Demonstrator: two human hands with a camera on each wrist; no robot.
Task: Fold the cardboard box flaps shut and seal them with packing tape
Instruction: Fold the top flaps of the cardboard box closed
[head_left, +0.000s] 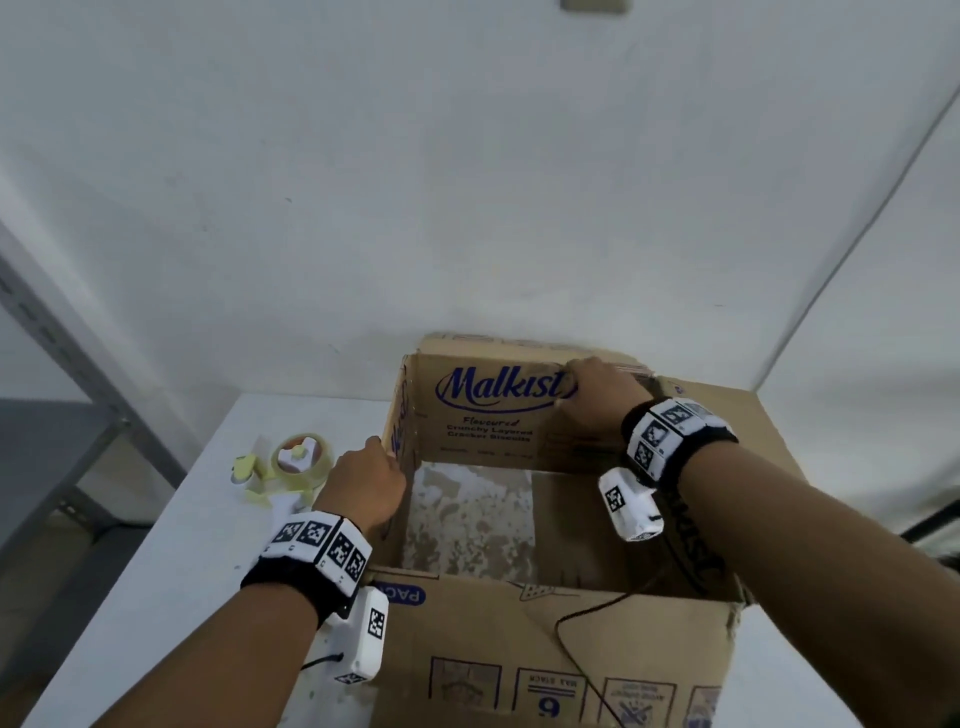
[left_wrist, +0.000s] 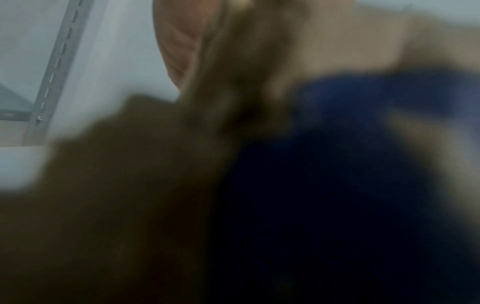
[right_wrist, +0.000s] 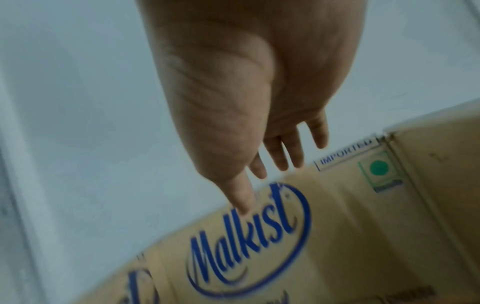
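Note:
An open cardboard box (head_left: 519, 654) printed "Malkist" stands on a white table (head_left: 171, 561). Its far flap (head_left: 488, 421) stands upright. My right hand (head_left: 597, 389) holds that flap's top edge. In the right wrist view the thumb of my right hand (right_wrist: 262, 181) lies on the far flap's (right_wrist: 337, 226) printed face and the fingers reach over the edge. My left hand (head_left: 369, 483) grips the upright left flap (head_left: 400, 415); its fingers are hidden. The left wrist view is blurred, showing only the palm (left_wrist: 179, 41) against cardboard. A clear tape roll (head_left: 304, 457) on a yellow dispenser lies left of the box.
The near flap hangs outward towards me, and the right flap (head_left: 696, 551) lies under my right forearm. A white wall rises just behind the box. A grey metal shelf rack (head_left: 62, 364) stands left of the table. A black cable (head_left: 571, 623) crosses the near flap.

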